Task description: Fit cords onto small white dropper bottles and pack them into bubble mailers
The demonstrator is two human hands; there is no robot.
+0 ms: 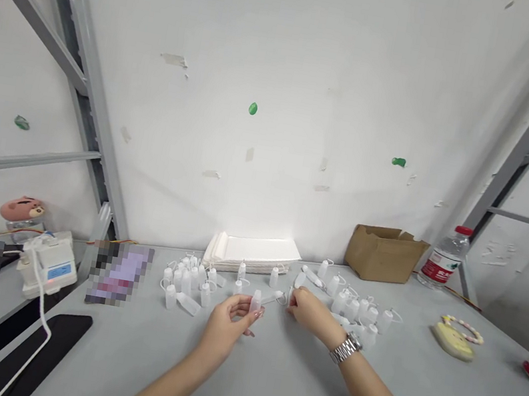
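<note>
Left hand: thumb and fingers pinch an upright, translucent plastic bottle above the grey bench. Right hand: fingers curled beside a small bottle cluster; its grip cannot be told. Capped bottles stand or lie on both sides. Behind: stacked white sheets; right, an open brown cardboard box.

Bottle label — white characters (unreadable)
</note>
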